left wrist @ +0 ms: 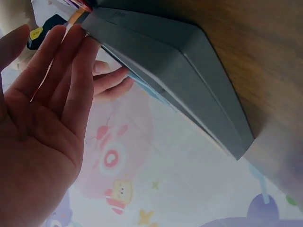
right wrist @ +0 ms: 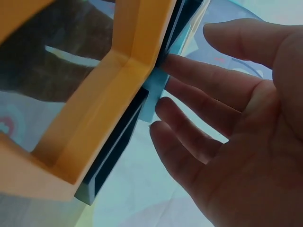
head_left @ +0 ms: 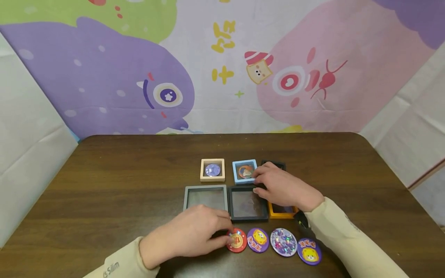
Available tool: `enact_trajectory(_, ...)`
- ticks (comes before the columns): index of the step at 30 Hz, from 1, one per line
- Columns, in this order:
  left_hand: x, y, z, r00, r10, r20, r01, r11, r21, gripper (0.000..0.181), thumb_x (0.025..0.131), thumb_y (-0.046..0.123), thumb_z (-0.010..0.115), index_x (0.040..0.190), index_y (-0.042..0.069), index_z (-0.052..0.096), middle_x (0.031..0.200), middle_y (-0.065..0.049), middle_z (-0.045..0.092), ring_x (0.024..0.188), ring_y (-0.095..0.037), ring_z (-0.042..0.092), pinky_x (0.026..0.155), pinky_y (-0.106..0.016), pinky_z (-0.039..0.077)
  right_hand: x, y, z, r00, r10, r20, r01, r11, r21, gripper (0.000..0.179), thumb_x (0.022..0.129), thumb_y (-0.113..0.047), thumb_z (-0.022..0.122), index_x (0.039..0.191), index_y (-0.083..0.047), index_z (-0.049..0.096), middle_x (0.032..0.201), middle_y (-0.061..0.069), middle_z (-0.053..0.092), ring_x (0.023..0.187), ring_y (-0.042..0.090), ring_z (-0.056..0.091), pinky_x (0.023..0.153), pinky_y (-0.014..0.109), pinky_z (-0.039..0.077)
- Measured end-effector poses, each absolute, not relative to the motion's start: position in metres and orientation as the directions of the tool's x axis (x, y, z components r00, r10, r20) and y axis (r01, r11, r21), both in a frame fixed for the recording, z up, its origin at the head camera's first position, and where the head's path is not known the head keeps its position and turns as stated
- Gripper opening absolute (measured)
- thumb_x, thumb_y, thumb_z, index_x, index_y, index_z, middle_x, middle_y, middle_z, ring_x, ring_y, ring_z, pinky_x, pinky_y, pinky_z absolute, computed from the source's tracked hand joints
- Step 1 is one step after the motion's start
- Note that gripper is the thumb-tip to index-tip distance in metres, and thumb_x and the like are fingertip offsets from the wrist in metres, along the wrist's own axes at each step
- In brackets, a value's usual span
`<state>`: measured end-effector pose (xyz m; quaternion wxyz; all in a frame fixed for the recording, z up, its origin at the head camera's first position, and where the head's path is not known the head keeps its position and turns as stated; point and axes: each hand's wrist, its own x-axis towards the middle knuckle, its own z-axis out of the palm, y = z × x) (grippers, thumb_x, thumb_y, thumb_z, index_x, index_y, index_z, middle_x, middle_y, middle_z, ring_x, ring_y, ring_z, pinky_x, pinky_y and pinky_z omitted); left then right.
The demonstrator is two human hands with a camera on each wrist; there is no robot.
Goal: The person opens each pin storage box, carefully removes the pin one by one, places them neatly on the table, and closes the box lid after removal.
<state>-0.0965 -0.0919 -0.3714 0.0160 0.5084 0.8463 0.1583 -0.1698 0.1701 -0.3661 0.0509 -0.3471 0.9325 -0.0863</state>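
My left hand (head_left: 191, 231) is at the red round badge (head_left: 238, 241), with thumb and fingertips at its left edge. In the left wrist view its fingers extend loosely beside the grey frame (left wrist: 142, 42). My right hand (head_left: 283, 185) reaches over the frames, its fingertips at the right edge of the light blue frame (head_left: 235, 173), which holds an orange round badge (head_left: 245, 171). In the right wrist view those fingers are loosely bent, and the thumb stands apart. Under the hand lie the large black frame (head_left: 248, 219) and part of the orange frame (head_left: 283, 216).
A beige frame (head_left: 212, 179) with a purple-blue badge stands at the back. Behind the right hand is a small black frame (head_left: 281, 165), partly hidden. Along the front lie a purple lion badge (head_left: 258, 240), a glittery badge (head_left: 283, 242) and another lion badge (head_left: 309, 251).
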Motion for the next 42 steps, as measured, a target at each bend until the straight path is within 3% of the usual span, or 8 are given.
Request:
enact_trajectory(7, -0.104, -0.099, -0.369, -0.511, 0.855, 0.087, 0.784, 0.423, 0.454, 0.018, 0.099, 0.034, 0.062, 0.108, 0.022, 0.072, 0.109, 0.017, 0.064, 0.096, 0.001, 0.061, 0.086, -0.025, 0.051, -0.165, 0.172, -0.354, -0.739, -0.674, 0.018, -0.666, 0.725, -0.175, 0.021, 0.093, -0.019, 0.071, 0.104, -0.002, 0.075, 0.121, 0.01, 0.064, 0.114, 0.028, 0.05, 0.096, 0.042, 0.048)
enact_trajectory(13, -0.112, -0.1, -0.365, -0.642, 0.681, 0.353, 0.738, 0.425, 0.524, 0.017, 0.092, 0.025, 0.073, 0.107, 0.02, 0.069, 0.121, 0.01, 0.06, 0.106, -0.006, 0.059, 0.082, -0.028, 0.053, -0.153, 0.17, -0.338, -0.733, -0.679, 0.048, -0.673, 0.712, -0.198, 0.022, 0.09, -0.022, 0.075, 0.106, -0.006, 0.076, 0.123, 0.006, 0.063, 0.117, 0.026, 0.048, 0.097, 0.043, 0.048)
enact_trajectory(17, -0.116, -0.102, -0.363, -0.709, 0.502, 0.496, 0.7, 0.418, 0.578, 0.044, 0.08, 0.021, 0.085, 0.119, 0.016, 0.063, 0.136, 0.002, 0.052, 0.12, -0.014, 0.051, 0.082, -0.034, 0.053, -0.141, 0.166, -0.328, -0.696, -0.714, 0.075, -0.706, 0.661, -0.254, 0.028, 0.09, -0.027, 0.076, 0.11, -0.007, 0.075, 0.125, 0.003, 0.061, 0.117, 0.023, 0.047, 0.096, 0.041, 0.048)
enact_trajectory(21, -0.118, -0.104, -0.363, -0.767, 0.439, 0.468, 0.641, 0.486, 0.595, 0.078, 0.072, 0.031, 0.091, 0.138, 0.018, 0.051, 0.151, 0.001, 0.036, 0.133, -0.02, 0.039, 0.095, -0.043, 0.049, -0.126, 0.16, -0.318, -0.653, -0.752, 0.089, -0.738, 0.606, -0.298, 0.031, 0.091, -0.033, 0.073, 0.112, -0.01, 0.074, 0.127, -0.002, 0.059, 0.12, 0.017, 0.045, 0.097, 0.038, 0.047)
enact_trajectory(27, -0.117, -0.103, -0.364, -0.811, 0.423, 0.405, 0.577, 0.461, 0.674, 0.079, 0.071, 0.029, 0.092, 0.138, 0.017, 0.053, 0.139, 0.004, 0.051, 0.111, -0.012, 0.056, 0.087, -0.034, 0.053, -0.109, 0.154, -0.308, -0.576, -0.805, 0.143, -0.786, 0.497, -0.367, 0.026, 0.093, -0.032, 0.071, 0.112, -0.015, 0.074, 0.124, -0.011, 0.059, 0.121, 0.01, 0.043, 0.097, 0.032, 0.046)
enact_trajectory(33, -0.112, -0.1, -0.359, -0.826, 0.378, 0.419, 0.546, 0.344, 0.764, 0.068, 0.07, 0.023, 0.092, 0.13, 0.015, 0.06, 0.123, 0.006, 0.061, 0.101, -0.012, 0.061, 0.083, -0.031, 0.055, -0.109, 0.147, -0.31, -0.569, -0.727, 0.384, -0.808, 0.407, -0.427, 0.005, 0.092, -0.019, 0.072, 0.097, -0.019, 0.072, 0.111, -0.011, 0.06, 0.111, 0.01, 0.049, 0.09, 0.032, 0.047)
enact_trajectory(36, -0.11, -0.1, -0.356, -0.829, 0.357, 0.431, 0.535, 0.278, 0.798, 0.065, 0.072, 0.02, 0.09, 0.129, 0.016, 0.061, 0.122, 0.005, 0.062, 0.102, -0.014, 0.06, 0.084, -0.032, 0.054, -0.11, 0.142, -0.315, -0.617, -0.653, 0.44, -0.775, 0.406, -0.485, 0.021, 0.089, -0.021, 0.076, 0.108, -0.019, 0.066, 0.122, -0.007, 0.056, 0.116, 0.012, 0.049, 0.093, 0.035, 0.047)
enact_trajectory(42, -0.108, -0.103, -0.353, -0.833, 0.339, 0.438, 0.516, 0.19, 0.835, 0.062, 0.074, 0.014, 0.088, 0.13, 0.016, 0.061, 0.12, 0.003, 0.063, 0.103, -0.018, 0.061, 0.088, -0.034, 0.053, -0.11, 0.133, -0.327, -0.707, -0.587, 0.394, -0.667, 0.367, -0.649, 0.057, 0.089, -0.023, 0.076, 0.139, -0.016, 0.051, 0.15, -0.002, 0.039, 0.128, 0.017, 0.048, 0.1, 0.039, 0.047)
